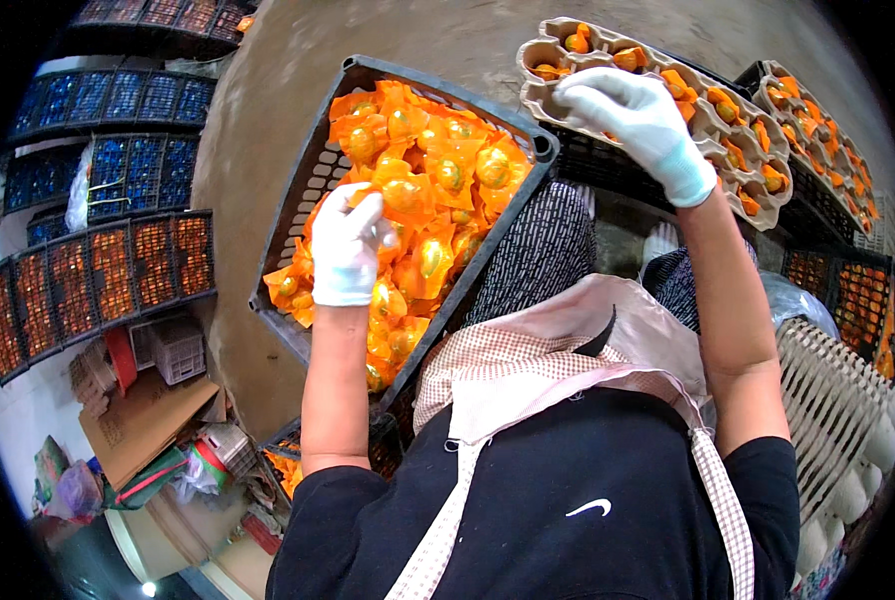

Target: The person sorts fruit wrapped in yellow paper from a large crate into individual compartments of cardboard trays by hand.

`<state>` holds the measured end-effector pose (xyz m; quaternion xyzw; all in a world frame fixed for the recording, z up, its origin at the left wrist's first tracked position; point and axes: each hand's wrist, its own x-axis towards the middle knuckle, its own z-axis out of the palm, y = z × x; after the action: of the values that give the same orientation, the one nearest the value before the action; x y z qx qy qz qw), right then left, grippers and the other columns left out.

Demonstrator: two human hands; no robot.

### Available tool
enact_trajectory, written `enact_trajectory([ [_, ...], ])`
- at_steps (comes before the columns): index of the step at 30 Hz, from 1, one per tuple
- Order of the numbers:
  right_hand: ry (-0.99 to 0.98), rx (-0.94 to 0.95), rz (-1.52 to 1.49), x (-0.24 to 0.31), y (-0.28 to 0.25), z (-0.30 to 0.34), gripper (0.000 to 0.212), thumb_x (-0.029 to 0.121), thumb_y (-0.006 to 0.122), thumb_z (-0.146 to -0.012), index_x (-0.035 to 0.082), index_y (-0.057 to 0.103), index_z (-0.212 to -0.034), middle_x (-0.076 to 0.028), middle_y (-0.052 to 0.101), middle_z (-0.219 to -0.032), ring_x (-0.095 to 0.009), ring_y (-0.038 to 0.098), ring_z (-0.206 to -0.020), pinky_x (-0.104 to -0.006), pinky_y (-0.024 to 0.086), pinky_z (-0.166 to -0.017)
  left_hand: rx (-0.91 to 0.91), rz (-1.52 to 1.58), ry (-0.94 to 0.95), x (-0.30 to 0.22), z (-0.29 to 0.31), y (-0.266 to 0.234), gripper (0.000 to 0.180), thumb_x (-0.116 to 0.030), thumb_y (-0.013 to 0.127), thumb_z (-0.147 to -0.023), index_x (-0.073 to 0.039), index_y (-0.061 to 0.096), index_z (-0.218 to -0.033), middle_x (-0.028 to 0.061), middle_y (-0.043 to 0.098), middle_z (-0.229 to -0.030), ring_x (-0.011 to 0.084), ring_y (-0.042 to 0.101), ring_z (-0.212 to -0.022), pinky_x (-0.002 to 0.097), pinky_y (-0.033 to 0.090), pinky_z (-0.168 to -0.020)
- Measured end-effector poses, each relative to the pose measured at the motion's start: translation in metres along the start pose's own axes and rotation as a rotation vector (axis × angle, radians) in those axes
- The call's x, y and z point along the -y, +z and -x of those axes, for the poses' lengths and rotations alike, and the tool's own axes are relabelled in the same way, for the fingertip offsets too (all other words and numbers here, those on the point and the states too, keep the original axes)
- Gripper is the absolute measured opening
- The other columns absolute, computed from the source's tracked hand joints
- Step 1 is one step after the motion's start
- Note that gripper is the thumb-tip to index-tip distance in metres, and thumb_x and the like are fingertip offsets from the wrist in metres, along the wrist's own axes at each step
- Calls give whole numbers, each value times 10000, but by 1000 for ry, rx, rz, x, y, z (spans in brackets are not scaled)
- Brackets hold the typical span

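My left hand (348, 245), in a white glove, is over a dark plastic crate (313, 165) heaped with round yellow-green fruits in orange wrappers (400, 195). Its fingers are curled; orange wrapping shows by the fingertips, but what they hold, if anything, is hidden. My right hand (633, 120), gloved the same way, hovers over the near left cells of a moulded pulp tray (703, 120). Its fingers and thumb are apart, with nothing visible between them. Other cells of that tray hold wrapped fruits (728, 105).
Farther right, a second pulp tray (818, 130) of wrapped fruits sits on a crate. A stack of pulp trays (828, 400) stands by my right arm. Stacked crates (98, 280) line the left wall, with flattened cardboard (143, 425) and bags nearer me.
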<state>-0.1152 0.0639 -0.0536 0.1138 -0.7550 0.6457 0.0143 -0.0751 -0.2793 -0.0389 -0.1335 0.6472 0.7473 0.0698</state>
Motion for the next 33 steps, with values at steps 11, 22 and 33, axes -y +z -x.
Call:
enact_trajectory([
  [11, -154, -115, 250, 9, -2, 3, 309, 180, 653, -862, 43, 646, -1139, -101, 694, -943, -207, 682, -798, -310, 532, -758, 391, -475, 545, -20, -20, 140, 359, -7, 718, -798, -4, 620, -1143, 100, 640, -1008, 180, 652, -878, 305, 530, -777],
  [22, 189, 146, 1124, -117, 47, -60, 242, 199, 594, -855, 51, 757, -956, -197, 706, -943, -380, 694, -909, -456, 560, -779, 553, -1006, 747, 33, 24, 94, 366, -101, 680, -851, -44, 604, -1205, 233, 542, -1278, 413, 526, -1206, 444, 421, -1043],
  [33, 292, 137, 1273, -141, 81, -77, 238, 151, 597, -848, 47, 762, -983, -174, 718, -964, -342, 710, -904, -463, 560, -735, 539, -1001, 782, 37, 21, 96, 376, -136, 704, -839, -44, 602, -1189, 262, 532, -1272, 424, 532, -1159, 469, 437, -1003],
])
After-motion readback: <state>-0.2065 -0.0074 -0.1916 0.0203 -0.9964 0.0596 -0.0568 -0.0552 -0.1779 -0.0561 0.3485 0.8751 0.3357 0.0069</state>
